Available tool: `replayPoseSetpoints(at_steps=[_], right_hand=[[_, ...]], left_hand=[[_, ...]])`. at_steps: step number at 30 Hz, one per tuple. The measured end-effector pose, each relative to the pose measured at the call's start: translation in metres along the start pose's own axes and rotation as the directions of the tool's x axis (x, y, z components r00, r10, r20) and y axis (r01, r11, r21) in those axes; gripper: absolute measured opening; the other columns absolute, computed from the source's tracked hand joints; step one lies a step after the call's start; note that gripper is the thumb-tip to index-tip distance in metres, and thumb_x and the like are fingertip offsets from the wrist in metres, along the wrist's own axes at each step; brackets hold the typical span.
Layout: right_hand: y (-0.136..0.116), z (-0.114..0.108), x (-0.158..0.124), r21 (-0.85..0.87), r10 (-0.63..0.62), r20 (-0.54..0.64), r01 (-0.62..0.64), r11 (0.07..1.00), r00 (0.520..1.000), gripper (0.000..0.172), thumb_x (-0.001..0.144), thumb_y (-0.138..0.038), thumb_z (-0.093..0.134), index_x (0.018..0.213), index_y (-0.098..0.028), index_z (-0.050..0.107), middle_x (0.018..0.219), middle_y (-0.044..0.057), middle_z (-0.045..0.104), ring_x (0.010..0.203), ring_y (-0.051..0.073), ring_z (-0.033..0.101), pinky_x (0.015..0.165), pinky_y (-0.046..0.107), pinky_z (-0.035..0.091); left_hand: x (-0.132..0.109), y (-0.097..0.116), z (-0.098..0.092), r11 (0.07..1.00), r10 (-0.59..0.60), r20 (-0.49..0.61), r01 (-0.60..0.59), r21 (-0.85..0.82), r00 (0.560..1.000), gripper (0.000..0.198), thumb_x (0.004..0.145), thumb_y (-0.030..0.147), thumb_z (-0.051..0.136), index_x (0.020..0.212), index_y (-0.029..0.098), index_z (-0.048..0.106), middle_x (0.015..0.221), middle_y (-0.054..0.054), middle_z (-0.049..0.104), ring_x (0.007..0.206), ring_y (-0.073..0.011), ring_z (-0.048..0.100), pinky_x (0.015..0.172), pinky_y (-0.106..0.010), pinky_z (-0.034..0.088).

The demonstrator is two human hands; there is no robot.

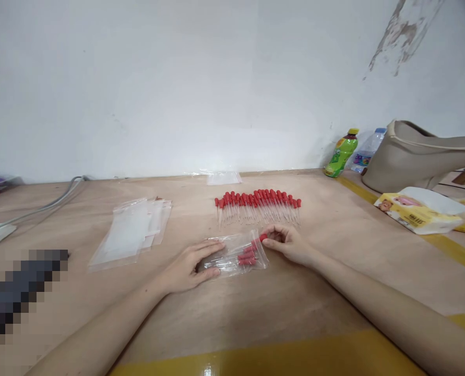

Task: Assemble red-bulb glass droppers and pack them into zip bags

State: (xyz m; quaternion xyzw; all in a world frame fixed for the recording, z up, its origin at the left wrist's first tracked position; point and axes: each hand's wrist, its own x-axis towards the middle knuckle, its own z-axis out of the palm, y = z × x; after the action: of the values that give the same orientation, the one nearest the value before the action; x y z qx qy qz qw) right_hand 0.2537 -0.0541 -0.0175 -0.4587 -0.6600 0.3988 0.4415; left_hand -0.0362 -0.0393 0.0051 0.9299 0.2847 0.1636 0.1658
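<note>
A clear zip bag (232, 263) lies on the table in front of me with several red-bulbed glass droppers (247, 256) inside, bulbs toward its right end. My left hand (191, 265) rests at the bag's left end, thumb and fingers stretched apart, their tips touching the plastic. At the right end, my right hand (285, 241) pinches the red bulb of another dropper (263, 237); its stem seems to run into the bag. Just behind the bag, a row of many such droppers (258, 201) lies side by side, red bulbs toward the wall.
Flat clear bags (124, 235) are stacked at the left, and another bag (224, 178) lies by the wall. Rightward are a green drink bottle (341, 154), a water bottle (367, 151), a beige bag-like container (408, 156) and a yellow tissue pack (420, 211). A cable (60, 193) crosses the left.
</note>
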Motion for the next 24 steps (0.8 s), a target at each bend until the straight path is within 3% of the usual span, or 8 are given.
replayPoseSetpoints(at_steps=[3,6,9,13,15,19,21,24], right_hand=[[-0.001,0.002,0.004,-0.190,-0.145,0.046,0.152,0.970,0.988,0.018,0.070,-0.031,0.064,0.083,-0.019,0.066,0.088,0.005,0.060,0.079,0.016,0.055,0.072,0.031,0.044],[-0.002,0.007,0.008,-0.200,-0.201,0.102,0.219,0.955,0.974,0.017,0.076,-0.030,0.056,0.085,-0.020,0.068,0.093,0.006,0.062,0.089,0.018,0.055,0.081,0.033,0.043],[0.000,0.012,0.012,-0.196,-0.128,0.096,0.145,0.970,0.987,0.020,0.079,-0.032,0.052,0.084,-0.020,0.068,0.088,0.005,0.065,0.084,0.017,0.058,0.078,0.033,0.044],[0.004,0.018,0.012,-0.246,0.004,-0.070,-0.021,0.969,0.998,0.021,0.075,-0.034,0.055,0.073,-0.016,0.065,0.068,0.003,0.064,0.060,0.014,0.055,0.057,0.027,0.043],[0.005,0.019,0.011,-0.333,-0.047,-0.083,0.017,0.943,0.995,0.018,0.073,-0.032,0.058,0.067,-0.017,0.063,0.064,0.002,0.061,0.059,0.014,0.052,0.057,0.026,0.041],[0.003,0.019,0.008,-0.445,-0.188,0.025,0.179,0.878,0.982,0.014,0.073,-0.026,0.058,0.062,-0.018,0.061,0.071,0.002,0.060,0.073,0.015,0.052,0.071,0.029,0.041],[0.003,0.018,0.008,-0.437,-0.186,0.032,0.181,0.881,0.982,0.015,0.074,-0.026,0.056,0.063,-0.018,0.061,0.073,0.002,0.059,0.074,0.015,0.052,0.071,0.029,0.041],[0.004,0.012,0.012,-0.427,-0.132,-0.064,0.093,0.900,0.989,0.014,0.075,-0.028,0.054,0.072,-0.017,0.063,0.074,0.003,0.061,0.066,0.014,0.052,0.062,0.026,0.040]], left_hand=[[0.000,-0.001,0.001,1.000,0.023,-0.010,-0.023,0.008,1.000,0.051,0.082,0.038,0.051,0.130,0.024,0.039,0.129,-0.007,0.048,0.119,-0.0230,0.043,0.099,-0.043,0.036],[0.001,-0.002,0.002,0.999,0.032,-0.012,-0.031,0.010,0.999,0.051,0.082,0.038,0.051,0.130,0.024,0.039,0.129,-0.007,0.048,0.120,-0.0225,0.043,0.100,-0.042,0.036],[0.001,-0.002,0.002,1.000,0.023,-0.009,-0.023,0.011,1.000,0.051,0.082,0.038,0.051,0.130,0.024,0.039,0.130,-0.007,0.047,0.119,-0.0226,0.043,0.100,-0.042,0.036],[0.001,-0.002,0.002,1.000,0.025,-0.006,-0.025,0.007,1.000,0.051,0.082,0.038,0.051,0.129,0.024,0.040,0.129,-0.007,0.048,0.119,-0.0223,0.043,0.101,-0.041,0.034],[0.001,-0.001,0.002,1.000,0.026,-0.005,-0.026,0.003,1.000,0.051,0.082,0.038,0.051,0.130,0.024,0.040,0.130,-0.007,0.047,0.119,-0.0224,0.043,0.101,-0.041,0.034],[0.001,-0.001,0.002,1.000,0.022,-0.008,-0.022,-0.009,1.000,0.050,0.082,0.037,0.052,0.129,0.023,0.041,0.130,-0.007,0.047,0.119,-0.0221,0.043,0.101,-0.041,0.034],[0.002,-0.001,0.002,1.000,0.016,-0.005,-0.016,-0.012,1.000,0.050,0.082,0.037,0.052,0.128,0.024,0.042,0.130,-0.007,0.047,0.119,-0.0219,0.043,0.101,-0.040,0.034],[0.002,-0.001,0.002,1.000,0.013,0.001,-0.013,-0.011,1.000,0.048,0.082,0.037,0.053,0.127,0.024,0.044,0.130,-0.007,0.047,0.120,-0.0220,0.043,0.101,-0.041,0.034]])
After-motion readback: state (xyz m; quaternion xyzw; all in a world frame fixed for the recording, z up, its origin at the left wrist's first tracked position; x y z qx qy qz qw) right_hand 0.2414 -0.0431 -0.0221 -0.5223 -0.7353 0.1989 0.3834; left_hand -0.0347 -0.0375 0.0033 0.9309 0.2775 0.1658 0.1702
